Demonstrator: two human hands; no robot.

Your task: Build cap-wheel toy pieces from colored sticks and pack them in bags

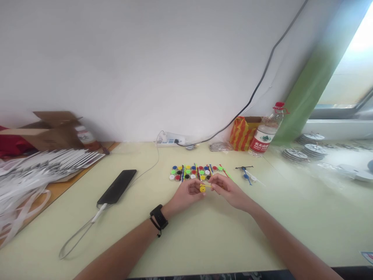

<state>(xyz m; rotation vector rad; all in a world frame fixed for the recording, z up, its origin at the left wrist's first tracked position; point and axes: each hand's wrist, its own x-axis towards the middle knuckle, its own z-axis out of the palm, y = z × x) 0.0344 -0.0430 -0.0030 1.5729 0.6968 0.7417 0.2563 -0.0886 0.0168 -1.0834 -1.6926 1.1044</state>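
My left hand point(189, 193) pinches a small round yellow wheel-like piece point(203, 189) just above the table. From it a thin yellow stick point(206, 185) runs to my right hand point(229, 190), whose fingers are closed on its other end. Whether the stick is joined to the round piece, I cannot tell. Right behind my hands lie rows of small round pieces point(177, 177) in white, red, blue, green, yellow and black, with thin coloured sticks among them. Off to the right is a loose group of black, blue and white stick pieces point(245, 175).
A black phone point(118, 186) on a white cable lies at left, near stacked white items point(58, 167) and a cardboard box point(43, 130). Along the wall are a power strip point(170, 140), a striped bag point(240, 134) and a large bottle point(265, 134). Stacked discs point(294, 154) stand at right.
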